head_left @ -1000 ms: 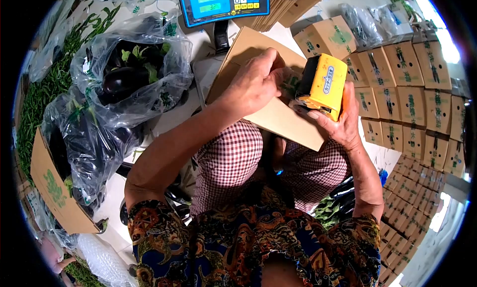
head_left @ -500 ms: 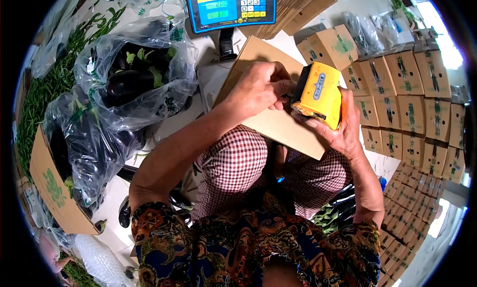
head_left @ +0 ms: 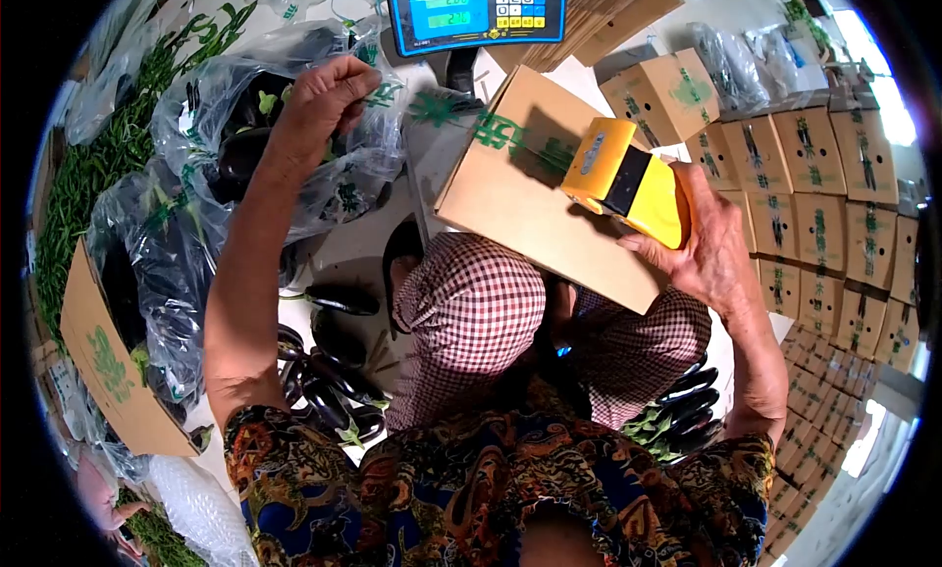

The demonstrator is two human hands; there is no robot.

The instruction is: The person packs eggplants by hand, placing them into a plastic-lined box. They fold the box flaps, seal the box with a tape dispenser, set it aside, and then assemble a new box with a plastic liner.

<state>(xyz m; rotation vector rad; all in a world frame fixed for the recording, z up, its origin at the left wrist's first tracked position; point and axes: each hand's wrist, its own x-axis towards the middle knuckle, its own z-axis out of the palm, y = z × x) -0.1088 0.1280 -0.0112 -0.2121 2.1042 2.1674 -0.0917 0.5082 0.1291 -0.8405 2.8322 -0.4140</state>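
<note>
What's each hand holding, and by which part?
Right hand grips the yellow tape dispenser by its rear end; left hand pinches the printed tape at its free end.

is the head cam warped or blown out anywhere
Head view: heavy fisheye with black corners, curving the stacked cartons at right; the top right corner is blown out; the tape dispenser throws a hard shadow on the cardboard box; the printed tape looks sharp.

One yellow dispenser (head_left: 628, 180), one scale (head_left: 476, 8)
</note>
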